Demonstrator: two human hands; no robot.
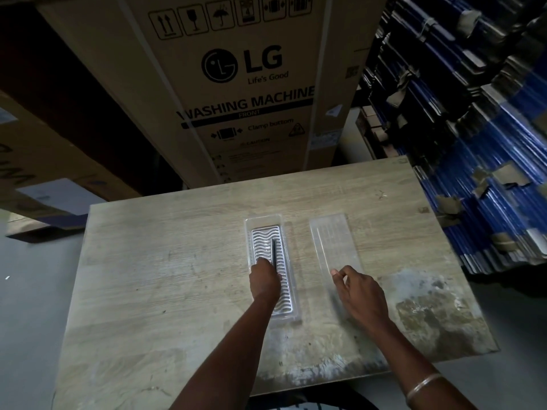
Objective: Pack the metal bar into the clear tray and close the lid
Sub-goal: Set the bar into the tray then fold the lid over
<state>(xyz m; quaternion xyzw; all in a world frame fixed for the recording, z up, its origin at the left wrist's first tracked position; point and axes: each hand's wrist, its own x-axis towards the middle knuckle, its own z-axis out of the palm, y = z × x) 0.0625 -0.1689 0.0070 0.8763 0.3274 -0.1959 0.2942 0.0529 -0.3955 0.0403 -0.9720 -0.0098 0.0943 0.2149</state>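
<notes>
Currently, the left hand (264,279) pinches the metal bar (273,255) inside the clear tray (263,223). Right hand (359,291), fingers loosely spread, touches the lid (333,238) lying flat on the surface (177,261) beside the tray.

Two hands over a clear tray and lid on a wooden table

The left hand (264,281) pinches a thin dark bar (273,253) lying along the ribbed tray (264,223). Just right of it, the right hand (359,294) rests its fingertips on the near end of the flat lid (334,241). A cardboard box (236,84) stands beyond the table (165,261).
</notes>
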